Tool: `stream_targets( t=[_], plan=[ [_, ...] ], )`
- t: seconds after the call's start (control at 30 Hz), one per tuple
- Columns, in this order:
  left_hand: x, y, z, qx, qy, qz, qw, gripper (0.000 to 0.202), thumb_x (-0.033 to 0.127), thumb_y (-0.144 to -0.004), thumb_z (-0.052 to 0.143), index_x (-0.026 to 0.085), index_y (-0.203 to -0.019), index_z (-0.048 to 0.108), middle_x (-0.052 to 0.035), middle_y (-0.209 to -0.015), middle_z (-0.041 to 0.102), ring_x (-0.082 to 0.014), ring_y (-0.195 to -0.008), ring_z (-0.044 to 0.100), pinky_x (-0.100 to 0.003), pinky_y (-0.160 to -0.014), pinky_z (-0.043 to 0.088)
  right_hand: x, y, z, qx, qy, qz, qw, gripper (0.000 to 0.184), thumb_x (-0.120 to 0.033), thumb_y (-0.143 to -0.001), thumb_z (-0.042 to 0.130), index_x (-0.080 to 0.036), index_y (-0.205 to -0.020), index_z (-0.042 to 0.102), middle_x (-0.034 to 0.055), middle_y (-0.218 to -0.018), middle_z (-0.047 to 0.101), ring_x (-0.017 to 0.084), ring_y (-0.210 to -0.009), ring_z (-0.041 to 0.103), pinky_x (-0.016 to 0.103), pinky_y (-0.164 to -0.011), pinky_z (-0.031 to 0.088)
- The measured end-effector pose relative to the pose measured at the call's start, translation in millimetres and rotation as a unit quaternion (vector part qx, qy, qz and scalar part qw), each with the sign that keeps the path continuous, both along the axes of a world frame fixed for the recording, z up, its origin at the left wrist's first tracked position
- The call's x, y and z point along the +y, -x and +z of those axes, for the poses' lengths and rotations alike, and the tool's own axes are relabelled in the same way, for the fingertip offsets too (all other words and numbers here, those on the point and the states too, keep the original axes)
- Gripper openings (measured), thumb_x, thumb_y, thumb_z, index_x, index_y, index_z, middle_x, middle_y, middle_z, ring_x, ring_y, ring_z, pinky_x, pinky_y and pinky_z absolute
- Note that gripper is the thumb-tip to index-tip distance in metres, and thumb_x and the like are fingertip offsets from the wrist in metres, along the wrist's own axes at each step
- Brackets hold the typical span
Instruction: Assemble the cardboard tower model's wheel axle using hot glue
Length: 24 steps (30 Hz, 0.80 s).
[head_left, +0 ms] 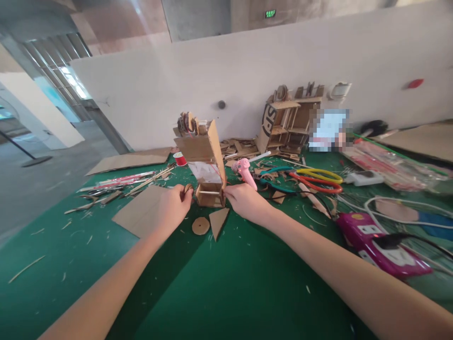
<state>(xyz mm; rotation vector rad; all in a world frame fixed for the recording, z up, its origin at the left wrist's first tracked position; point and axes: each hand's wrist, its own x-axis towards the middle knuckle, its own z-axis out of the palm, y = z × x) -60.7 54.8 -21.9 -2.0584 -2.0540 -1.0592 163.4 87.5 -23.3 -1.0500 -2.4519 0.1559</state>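
Observation:
A tall cardboard model (204,158) stands upright on the green table (226,283), with small wheels at its top and a boxy base. My left hand (173,205) is closed in a pinch on a small round cardboard disc (187,189) held against the left side of the base. My right hand (244,200) is closed too, gripping the right side of the model's base. A loose cardboard disc (200,225) and a cardboard triangle (218,221) lie flat just in front of the model.
A cardboard sheet (141,212) lies left of my hand, sticks and scraps (120,186) beyond it. A pink glue gun (246,172), scissors (314,180), a purple power strip (378,243) with cables and another cardboard model (290,123) sit to the right and back.

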Motion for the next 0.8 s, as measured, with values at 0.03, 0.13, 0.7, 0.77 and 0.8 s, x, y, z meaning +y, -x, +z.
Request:
stream_targets(
  t=[0.03,0.13,0.7,0.77,0.8],
  plan=[
    [0,0,-0.7,-0.002,-0.001,-0.004,1.000,0.028,0.040,-0.084,0.049,0.023,-0.062,0.049,-0.0026,-0.054,0.057,-0.0189,-0.047,0.051,-0.027,-0.049,0.025,0,0,-0.4,0.015,0.009,0.001,1.000,0.026,-0.014,-0.091,0.043,-0.015,-0.077,0.065,0.0073,-0.074,0.067,0.017,-0.069,0.059,0.026,-0.064,0.038],
    [-2,1,-3.8,-0.011,-0.010,-0.021,1.000,0.024,0.039,-0.085,0.051,0.021,-0.069,0.054,-0.0027,-0.060,0.061,-0.0178,-0.050,0.053,-0.025,-0.050,0.028,-1,0,-1.3,0.051,0.034,-0.006,0.998,0.026,-0.014,-0.091,0.045,-0.016,-0.074,0.065,0.0052,-0.072,0.067,0.015,-0.067,0.058,0.025,-0.063,0.037],
    [-2,3,-11.1,-0.187,-0.003,-0.105,0.977,0.025,0.041,-0.083,0.057,0.019,-0.089,0.066,-0.0074,-0.089,0.073,-0.0236,-0.082,0.068,-0.029,-0.071,0.049,-5,-3,6.0,0.148,0.201,0.001,0.968,0.034,-0.018,-0.088,0.044,-0.019,-0.055,0.053,-0.0019,-0.055,0.061,0.010,-0.053,0.055,0.022,-0.058,0.041],
    [-1,4,-12.1,-0.187,0.009,-0.102,0.977,0.025,0.042,-0.083,0.057,0.018,-0.085,0.065,-0.0069,-0.083,0.072,-0.0230,-0.078,0.068,-0.029,-0.067,0.048,-6,-3,6.9,0.141,0.176,-0.002,0.974,0.034,-0.017,-0.088,0.045,-0.018,-0.054,0.053,-0.0009,-0.056,0.062,0.012,-0.061,0.058,0.023,-0.062,0.041],
    [-1,5,-12.5,-0.186,0.015,-0.100,0.977,0.026,0.043,-0.083,0.056,0.018,-0.083,0.065,-0.0067,-0.081,0.072,-0.0227,-0.076,0.067,-0.028,-0.065,0.048,-7,-2,6.9,0.133,0.154,-0.005,0.979,0.034,-0.016,-0.088,0.045,-0.018,-0.055,0.054,-0.0006,-0.056,0.062,0.012,-0.063,0.059,0.023,-0.064,0.040]
  ],
)
